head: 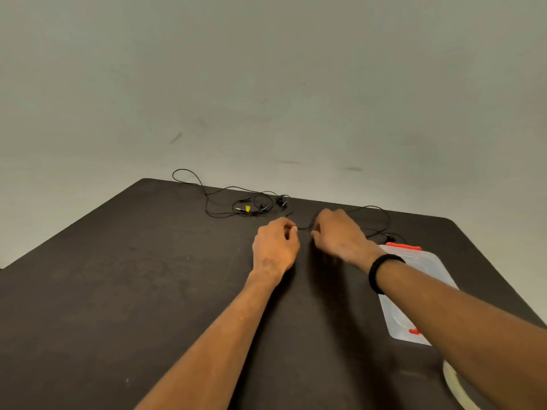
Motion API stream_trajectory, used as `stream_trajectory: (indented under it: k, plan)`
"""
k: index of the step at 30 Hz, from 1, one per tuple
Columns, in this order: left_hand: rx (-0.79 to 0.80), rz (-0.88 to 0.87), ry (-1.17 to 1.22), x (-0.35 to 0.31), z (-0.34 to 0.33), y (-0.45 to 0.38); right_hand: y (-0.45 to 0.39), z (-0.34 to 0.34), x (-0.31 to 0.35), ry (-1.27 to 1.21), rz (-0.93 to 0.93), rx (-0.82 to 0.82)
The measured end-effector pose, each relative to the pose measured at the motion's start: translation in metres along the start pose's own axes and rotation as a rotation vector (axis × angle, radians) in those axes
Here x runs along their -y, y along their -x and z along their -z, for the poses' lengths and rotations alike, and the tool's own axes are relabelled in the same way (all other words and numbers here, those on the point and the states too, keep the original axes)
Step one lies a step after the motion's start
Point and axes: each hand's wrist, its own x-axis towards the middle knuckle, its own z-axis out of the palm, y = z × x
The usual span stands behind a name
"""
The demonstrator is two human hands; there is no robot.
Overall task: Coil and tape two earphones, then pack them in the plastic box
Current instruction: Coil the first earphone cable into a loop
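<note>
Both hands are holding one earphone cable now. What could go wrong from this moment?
The left hand and right hand pinch only a short stretch of the near earphone cable; its loose loops may tangle while coiling. The other earphone overhangs the far table edge and could slip off.

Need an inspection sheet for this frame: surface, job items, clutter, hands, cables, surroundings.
Surface: dark table, scuffed, rounded far corners.
Job's things: loose earphone tangled at the far edge, uncoiled, yellow tag on it; second earphone strung between the hands, trailing right; plastic box with red clips at right, partly under the right forearm.
Clutter: pale roll at bottom right, possibly tape.
Hands: left hand and right hand each pinch the second earphone's cord; black wristband on the right wrist.
Cables: earphone cords only.
Surroundings: plain pale wall.
</note>
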Motion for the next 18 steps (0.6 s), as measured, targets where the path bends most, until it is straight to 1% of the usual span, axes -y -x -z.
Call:
stream_trajectory:
  k: [2, 4, 6, 9, 12, 14, 16, 18]
  plan:
    - [-0.011, 0.001, 0.083, -0.001, 0.006, 0.003, 0.012, -0.006, 0.020, -0.039, 0.064, -0.086]
    - [-0.019, 0.007, 0.206, -0.001, 0.015, 0.008, 0.028, -0.012, 0.042, -0.065, 0.124, -0.113]
    - [-0.005, 0.031, 0.312, 0.004, 0.027, 0.018, 0.049, -0.018, 0.062, -0.072, 0.142, -0.113]
    - [0.010, 0.044, 0.448, 0.018, 0.045, 0.038, 0.082, -0.029, 0.078, -0.153, 0.138, -0.191]
    - [-0.102, 0.062, 0.600, 0.040, 0.065, 0.060, 0.123, -0.047, 0.083, -0.236, 0.262, -0.276]
    - [-0.216, 0.083, 0.613, 0.052, 0.080, 0.071, 0.139, -0.055, 0.085, -0.260, 0.341, -0.292]
    - [-0.315, 0.096, 0.568, 0.058, 0.091, 0.078, 0.145, -0.052, 0.083, -0.314, 0.356, -0.315]
    - [-0.398, 0.115, 0.548, 0.057, 0.100, 0.078, 0.146, -0.046, 0.079, -0.372, 0.310, -0.337]
